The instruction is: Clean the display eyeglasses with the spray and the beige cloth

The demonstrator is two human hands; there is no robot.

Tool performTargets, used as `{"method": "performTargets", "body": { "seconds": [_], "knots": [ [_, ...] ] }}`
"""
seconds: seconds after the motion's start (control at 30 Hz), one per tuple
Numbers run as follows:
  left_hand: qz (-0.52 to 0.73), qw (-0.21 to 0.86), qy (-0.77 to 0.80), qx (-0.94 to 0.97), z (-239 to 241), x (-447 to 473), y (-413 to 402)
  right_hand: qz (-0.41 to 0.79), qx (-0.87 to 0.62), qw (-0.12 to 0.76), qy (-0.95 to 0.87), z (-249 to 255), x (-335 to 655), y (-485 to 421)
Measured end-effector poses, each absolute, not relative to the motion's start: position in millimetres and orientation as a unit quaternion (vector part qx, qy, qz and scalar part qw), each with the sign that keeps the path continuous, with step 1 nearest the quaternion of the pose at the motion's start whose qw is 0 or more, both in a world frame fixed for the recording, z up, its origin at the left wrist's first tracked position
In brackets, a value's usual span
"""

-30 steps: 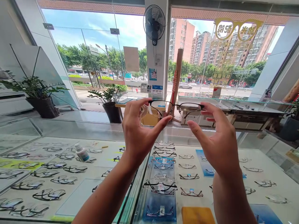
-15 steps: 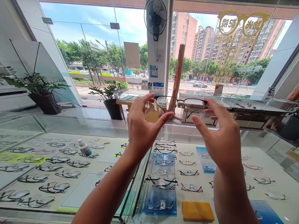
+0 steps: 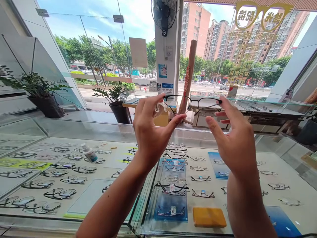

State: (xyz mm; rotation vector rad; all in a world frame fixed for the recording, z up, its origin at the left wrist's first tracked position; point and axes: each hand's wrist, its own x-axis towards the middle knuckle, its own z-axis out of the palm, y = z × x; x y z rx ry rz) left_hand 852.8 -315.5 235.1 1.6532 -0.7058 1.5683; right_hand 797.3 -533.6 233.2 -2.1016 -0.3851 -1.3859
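Raised above the glass counter is a pair of eyeglasses (image 3: 194, 99) with a dark upper rim and thin lower rims. My left hand (image 3: 155, 124) grips its left end, with the index finger at the top corner and the thumb under the lens. A whitish cloth (image 3: 159, 109) is tucked in that same hand. My right hand (image 3: 231, 135) has its index finger at the right corner of the frame, the thumb held apart below. The folded temples show behind the lenses.
The glass display counter (image 3: 99, 130) holds several rows of eyeglasses. On it stand a white spray bottle (image 3: 89, 153) and a yellow-orange case (image 3: 209, 217). Beyond are potted plants (image 3: 46, 96), a wooden post (image 3: 189, 72) and a wall fan (image 3: 163, 15).
The view has tilted slightly downward, so the background sits higher. My hands still hold the eyeglasses up, which now look a little larger and more fully face-on.
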Motion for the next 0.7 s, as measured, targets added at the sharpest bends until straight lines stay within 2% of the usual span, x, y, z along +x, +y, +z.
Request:
{"method": "performTargets", "body": {
  "seconds": [0.7],
  "knots": [
    [0.644, 0.343, -0.280, 0.624, 234.5, 851.8, -315.8, -0.494, -0.794, 0.320, -0.151, 229.3, 800.2, -531.3]
  ]
}}
